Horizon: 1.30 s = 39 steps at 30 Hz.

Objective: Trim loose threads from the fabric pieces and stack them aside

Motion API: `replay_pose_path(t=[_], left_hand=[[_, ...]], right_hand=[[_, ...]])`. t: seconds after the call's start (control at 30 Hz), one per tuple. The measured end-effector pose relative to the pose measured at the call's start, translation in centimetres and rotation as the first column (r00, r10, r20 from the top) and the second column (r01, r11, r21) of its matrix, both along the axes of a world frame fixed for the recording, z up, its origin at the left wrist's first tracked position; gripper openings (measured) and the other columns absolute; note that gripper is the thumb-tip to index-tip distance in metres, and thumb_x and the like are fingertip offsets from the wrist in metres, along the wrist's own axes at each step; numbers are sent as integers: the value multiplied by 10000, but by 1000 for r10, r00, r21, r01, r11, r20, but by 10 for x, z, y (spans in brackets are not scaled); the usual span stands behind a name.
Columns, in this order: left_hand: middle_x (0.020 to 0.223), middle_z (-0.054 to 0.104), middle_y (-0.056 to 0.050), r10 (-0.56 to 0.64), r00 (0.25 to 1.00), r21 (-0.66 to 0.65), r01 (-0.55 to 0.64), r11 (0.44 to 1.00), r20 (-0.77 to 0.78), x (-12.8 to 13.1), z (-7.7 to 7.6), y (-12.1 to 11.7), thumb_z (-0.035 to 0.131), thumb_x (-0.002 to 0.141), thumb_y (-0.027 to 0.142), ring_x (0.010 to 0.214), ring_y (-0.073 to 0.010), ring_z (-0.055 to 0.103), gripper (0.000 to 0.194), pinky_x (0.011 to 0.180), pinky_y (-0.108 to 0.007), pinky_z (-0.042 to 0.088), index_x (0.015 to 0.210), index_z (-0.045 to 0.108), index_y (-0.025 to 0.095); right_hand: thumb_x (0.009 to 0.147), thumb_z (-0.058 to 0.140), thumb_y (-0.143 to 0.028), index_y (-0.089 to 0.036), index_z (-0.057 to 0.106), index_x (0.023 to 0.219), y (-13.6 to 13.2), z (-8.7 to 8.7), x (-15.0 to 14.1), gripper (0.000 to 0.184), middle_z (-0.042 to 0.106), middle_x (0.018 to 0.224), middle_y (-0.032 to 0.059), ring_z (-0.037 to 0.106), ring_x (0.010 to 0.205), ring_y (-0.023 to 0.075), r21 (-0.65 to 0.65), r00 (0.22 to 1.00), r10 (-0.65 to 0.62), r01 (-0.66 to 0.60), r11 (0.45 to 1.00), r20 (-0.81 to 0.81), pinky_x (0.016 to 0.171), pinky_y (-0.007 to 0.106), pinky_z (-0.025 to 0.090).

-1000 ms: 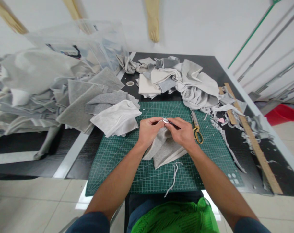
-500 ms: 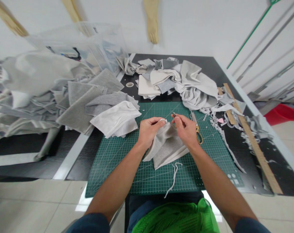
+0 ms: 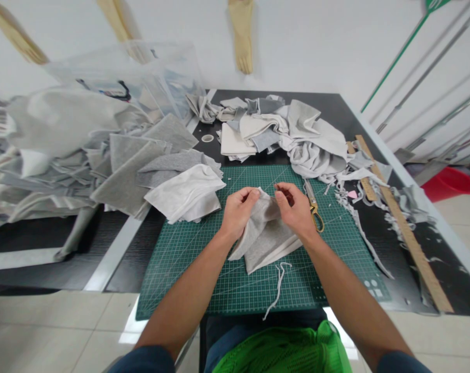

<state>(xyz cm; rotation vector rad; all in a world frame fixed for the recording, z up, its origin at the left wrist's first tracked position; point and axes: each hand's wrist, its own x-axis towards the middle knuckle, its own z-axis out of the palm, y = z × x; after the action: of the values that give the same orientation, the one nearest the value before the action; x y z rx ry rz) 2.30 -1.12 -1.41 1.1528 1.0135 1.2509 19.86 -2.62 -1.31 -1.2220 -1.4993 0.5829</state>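
Note:
My left hand (image 3: 240, 208) pinches the upper edge of a light grey fabric piece (image 3: 264, 241), thumb on top. The rest of the fabric hangs in folds down onto the green cutting mat (image 3: 180, 269). Close by on the right, my right hand (image 3: 295, 207) is closed around a small, dark-tipped tool (image 3: 276, 186); its kind is mostly hidden by the fingers. Gold-handled scissors (image 3: 314, 210) lie on the mat just beyond the right hand. A loose white strip (image 3: 278, 290) rests near the mat's front edge.
Piles of grey fabric (image 3: 129, 166) cover the table's left side, with a clear plastic box (image 3: 172, 67) behind. More folded cloth (image 3: 266, 129) lies at the back. A wooden ruler (image 3: 408, 233) and scraps lie right. A tape roll (image 3: 207, 138) sits behind the mat.
The tool in my right hand now shows less of its metal tip above the fingers. My left hand keeps its pinch on the fabric edge, and the view has tilted slightly.

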Motion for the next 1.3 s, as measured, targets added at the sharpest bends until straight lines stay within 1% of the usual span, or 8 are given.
replay_pose_path(t=[0.3, 0.63, 0.87, 0.97, 1.03, 1.13, 1.2, 1.3], left_hand=[[863, 725, -44, 0, 999, 57, -2, 998, 34, -2, 3, 2, 762, 844, 420, 738, -143, 640, 267, 686, -256, 497, 925, 691, 176], [741, 683, 0, 209, 975, 64, -214, 975, 81, -16, 10, 15, 625, 926, 484, 726, -175, 667, 251, 691, -289, 510, 943, 552, 244], [645, 525, 48, 383, 915, 124, -369, 921, -123, -38, -4, 32, 633, 903, 340, 575, -134, 489, 109, 575, -254, 371, 919, 591, 240], [707, 603, 14, 339, 894, 201, -289, 936, -294, -48, -8, 37, 620, 841, 173, 676, -168, 574, 101, 663, -276, 438, 927, 626, 225], [926, 719, -49, 312, 856, 303, -194, 933, -411, -49, -6, 35, 603, 760, 70, 914, -218, 661, 266, 852, -341, 497, 976, 667, 213], [1300, 704, -86, 251, 833, 448, -4, 894, -493, -40, 6, 24, 593, 685, 24, 1276, -274, 597, 448, 1134, -436, 408, 1068, 718, 220], [1337, 702, -71, 79, 860, 432, 172, 885, -504, -31, 13, 14, 621, 703, 60, 1301, -275, 598, 491, 1163, -435, 399, 1151, 724, 236], [1144, 769, -61, -113, 845, 315, 315, 895, -523, -19, 17, 4, 659, 728, 123, 1062, -248, 697, 462, 1003, -376, 495, 1172, 727, 231]], right_hand=[[805, 751, -372, -216, 675, 1218, 3, 0, 2, 448, 737, 1099, 63, 650, 828, 193, -117, 987, 141, -131, 984, 83, 788, 348, 542], [758, 693, -228, -225, 733, 987, 12, -1, 22, 233, 754, 922, 30, 668, 844, 223, -256, 920, 182, -94, 962, 348, 787, 352, 516], [817, 668, -276, -198, 691, 989, 9, 12, 29, 190, 716, 916, 19, 636, 801, 182, -213, 977, 174, -146, 966, 120, 770, 322, 505], [829, 685, -281, -202, 688, 1007, 8, 12, 28, 195, 711, 959, 34, 649, 863, 196, -185, 976, 192, -171, 968, 101, 831, 349, 516], [833, 702, -282, -212, 693, 1043, 8, 8, 26, 222, 709, 1013, 49, 660, 922, 209, -160, 973, 196, -175, 971, 122, 870, 368, 523], [845, 719, -293, -238, 690, 1118, 8, 2, 21, 281, 701, 1097, 56, 668, 975, 210, -142, 962, 238, -218, 965, 137, 903, 376, 535], [853, 720, -299, -250, 678, 1150, 6, 0, 19, 304, 701, 1113, 50, 669, 971, 205, -150, 951, 275, -254, 955, 140, 903, 375, 539], [851, 716, -288, -251, 659, 1166, 4, 2, 16, 322, 696, 1112, 47, 660, 965, 203, -151, 942, 297, -274, 950, 159, 900, 374, 537]])
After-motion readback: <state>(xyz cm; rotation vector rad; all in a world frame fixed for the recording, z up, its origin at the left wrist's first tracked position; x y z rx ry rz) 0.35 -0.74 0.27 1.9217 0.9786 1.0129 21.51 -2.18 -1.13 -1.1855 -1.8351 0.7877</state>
